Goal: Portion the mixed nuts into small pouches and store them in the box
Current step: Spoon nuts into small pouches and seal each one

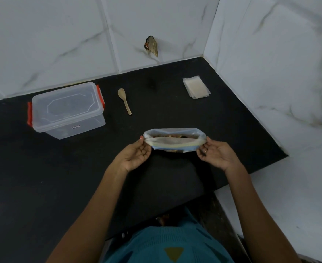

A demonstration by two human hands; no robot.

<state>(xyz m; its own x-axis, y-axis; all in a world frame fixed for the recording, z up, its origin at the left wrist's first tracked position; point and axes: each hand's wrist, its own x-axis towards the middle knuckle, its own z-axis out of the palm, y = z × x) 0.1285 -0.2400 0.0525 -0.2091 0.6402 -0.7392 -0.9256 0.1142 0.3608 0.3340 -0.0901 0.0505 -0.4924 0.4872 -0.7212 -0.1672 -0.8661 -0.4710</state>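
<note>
One black desk point(61, 186) holds everything. Behind and left of the nut bag point(173, 143) stands a lidded clear box point(67, 111). The bag sits between the hands: left hand point(137, 155) and right hand point(215, 154) each pinch one end of its open mouth. Behind-right lie flat pouches point(196, 88); behind-left, a wooden spoon point(124, 101).

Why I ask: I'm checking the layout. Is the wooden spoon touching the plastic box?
Apart. The head view shows a strip of bare black counter between the wooden spoon and the plastic box.
</note>
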